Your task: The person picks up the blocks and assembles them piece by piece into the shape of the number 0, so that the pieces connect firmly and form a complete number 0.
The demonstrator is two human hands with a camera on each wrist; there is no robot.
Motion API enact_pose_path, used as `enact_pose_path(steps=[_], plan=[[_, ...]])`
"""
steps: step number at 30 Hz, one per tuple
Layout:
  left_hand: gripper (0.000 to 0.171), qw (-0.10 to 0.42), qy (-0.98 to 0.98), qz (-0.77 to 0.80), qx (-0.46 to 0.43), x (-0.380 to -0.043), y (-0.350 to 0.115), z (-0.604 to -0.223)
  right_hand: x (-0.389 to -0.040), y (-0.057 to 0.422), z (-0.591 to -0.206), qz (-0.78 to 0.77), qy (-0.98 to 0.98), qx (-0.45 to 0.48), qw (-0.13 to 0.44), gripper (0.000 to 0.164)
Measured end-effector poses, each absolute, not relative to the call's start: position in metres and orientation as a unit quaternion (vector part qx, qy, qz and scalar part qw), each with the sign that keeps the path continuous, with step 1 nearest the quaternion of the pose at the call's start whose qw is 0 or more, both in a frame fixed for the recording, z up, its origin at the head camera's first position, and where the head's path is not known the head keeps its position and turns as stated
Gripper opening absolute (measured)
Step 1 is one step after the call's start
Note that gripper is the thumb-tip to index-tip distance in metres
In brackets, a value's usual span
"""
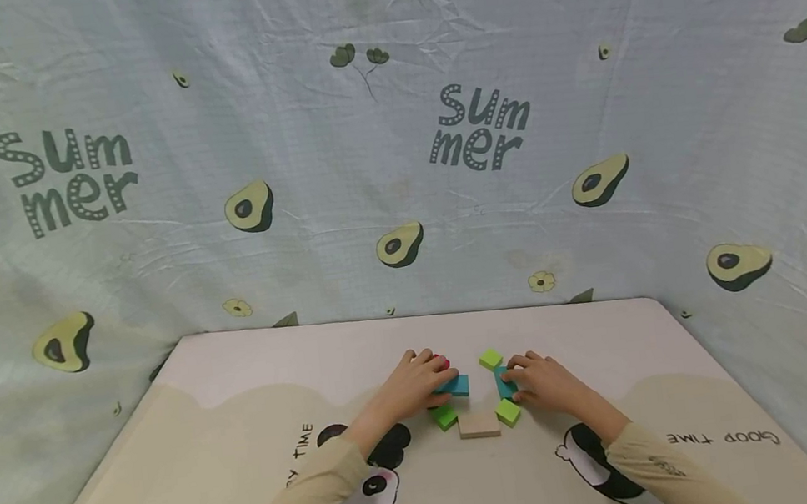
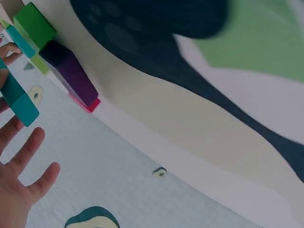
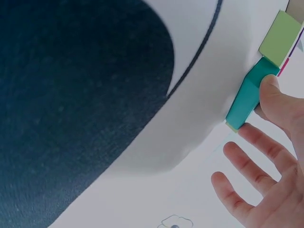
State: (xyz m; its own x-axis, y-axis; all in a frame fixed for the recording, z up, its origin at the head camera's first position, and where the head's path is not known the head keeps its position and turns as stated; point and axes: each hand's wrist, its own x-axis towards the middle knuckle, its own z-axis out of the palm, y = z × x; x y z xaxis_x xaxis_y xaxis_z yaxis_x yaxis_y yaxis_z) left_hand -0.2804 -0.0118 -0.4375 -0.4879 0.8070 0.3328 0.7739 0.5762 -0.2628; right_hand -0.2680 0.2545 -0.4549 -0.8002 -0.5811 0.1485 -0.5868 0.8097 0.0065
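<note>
My left hand [image 1: 414, 385] pinches a teal block [image 1: 458, 386] between thumb and fingers. In the left wrist view this teal block [image 2: 23, 105] juts past the fingertips, the other fingers spread. My right hand [image 1: 546, 384] has thumb and fingers on a second teal block [image 1: 505, 384] at the right side of a ring of blocks. The right wrist view has the thumb against this teal block [image 3: 249, 92], its end meeting a light green block [image 3: 281, 38]. A purple block [image 2: 71, 73], with a red block [image 2: 90, 105] at its end, stands nearest the left hand.
Around the ring lie green blocks at the back right [image 1: 490, 358], front right [image 1: 508, 412] and front left [image 1: 444, 418]. A beige block [image 1: 478, 425] forms the front. The printed table mat [image 1: 239, 390] ends at a hanging patterned cloth [image 1: 330, 269].
</note>
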Motion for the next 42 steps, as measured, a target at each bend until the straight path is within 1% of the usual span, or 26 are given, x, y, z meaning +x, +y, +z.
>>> enact_pose_path(steps=[3, 9, 12, 17, 27, 34, 42], plan=[[0.028, 0.204, -0.866, 0.047, -0.455, -0.283, -0.001, -0.438, -0.268, 0.254, -0.455, 0.021, -0.95, 0.304, 0.067, 0.031], [0.028, 0.216, -0.865, 0.055, -0.449, -0.288, 0.014, -0.443, -0.269, 0.254, -0.455, 0.013, -0.951, 0.301, 0.066, 0.031], [0.028, 0.207, -0.871, 0.051, -0.444, -0.291, 0.02, -0.445, -0.268, 0.254, -0.455, 0.012, -0.951, 0.301, 0.067, 0.031], [0.028, 0.192, -0.881, 0.045, -0.431, -0.296, 0.027, -0.449, -0.267, 0.254, -0.455, 0.007, -0.952, 0.298, 0.068, 0.032], [0.029, 0.198, -0.896, -0.011, -0.397, -0.316, 0.032, -0.449, -0.268, 0.253, -0.456, 0.009, -0.953, 0.297, 0.064, 0.031], [0.028, 0.171, -0.915, -0.037, -0.364, -0.329, 0.037, -0.443, -0.269, 0.253, -0.457, 0.01, -0.954, 0.292, 0.064, 0.031], [0.029, 0.15, -0.931, -0.021, -0.333, -0.339, 0.05, -0.446, -0.267, 0.254, -0.456, 0.015, -0.952, 0.298, 0.068, 0.032]])
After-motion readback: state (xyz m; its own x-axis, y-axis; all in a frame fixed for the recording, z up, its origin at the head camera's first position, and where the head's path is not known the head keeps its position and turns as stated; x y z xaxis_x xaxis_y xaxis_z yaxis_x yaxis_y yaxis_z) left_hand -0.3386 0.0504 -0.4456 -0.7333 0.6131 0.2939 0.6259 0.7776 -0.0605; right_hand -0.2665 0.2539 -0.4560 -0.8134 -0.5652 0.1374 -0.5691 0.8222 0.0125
